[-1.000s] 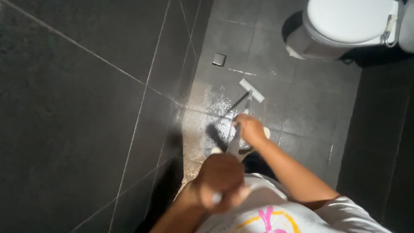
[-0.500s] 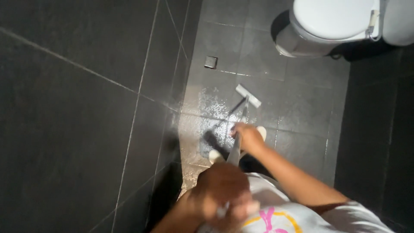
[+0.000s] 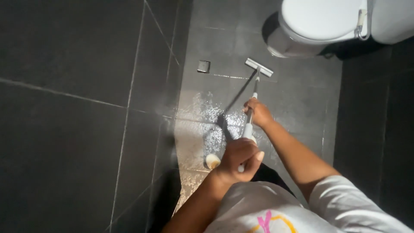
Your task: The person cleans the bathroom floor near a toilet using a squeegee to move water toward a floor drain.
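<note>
Fingers (image 3: 246,152) of both hands clamp the long, light, stiff white-handled floor squeegee (image 3: 254,97), likely slippery, over wet dark floor tiles (image 3: 202,112).

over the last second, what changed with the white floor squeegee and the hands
The flat head of the white long-handled floor squeegee slid forward over the wet dark tiles, away from the person and nearer the white toilet. The right hand and left hand kept their grip on the handle; the small square drain stayed put.

Wet dark tile floor (image 3: 302,99): squeegee head (image 3: 259,67) at 12 o'clock, square drain (image 3: 203,66) at 11, toilet base (image 3: 289,45) at 1.
</note>
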